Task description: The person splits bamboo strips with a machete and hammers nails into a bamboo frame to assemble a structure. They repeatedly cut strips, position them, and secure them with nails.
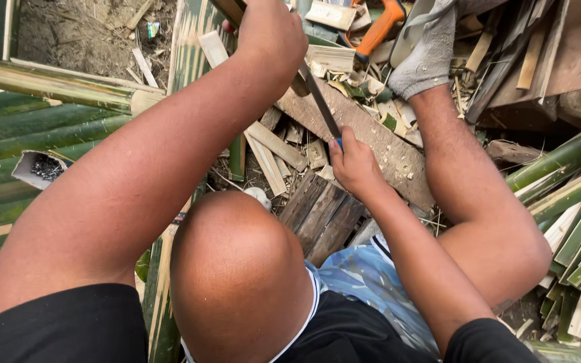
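Note:
My left hand [270,33] is at the top centre, closed around the end of a green-yellow bamboo strip [226,9]; most of the strip is hidden by the hand and cut off by the frame edge. My right hand [354,165] grips the blue-ended handle of a long dark blade [319,101]. The blade slants up toward my left hand and meets the bamboo just below it. Under the blade lies a worn wooden plank [378,141] dusted with shavings. My bare knee [237,269] fills the middle foreground.
A foot in a grey sock [428,54] rests on scrap wood at the upper right, beside an orange-handled tool [381,27]. Green bamboo poles [55,87] lie at left, near a small open box of dark nails [38,168]. Split bamboo strips [576,202] pile up at right.

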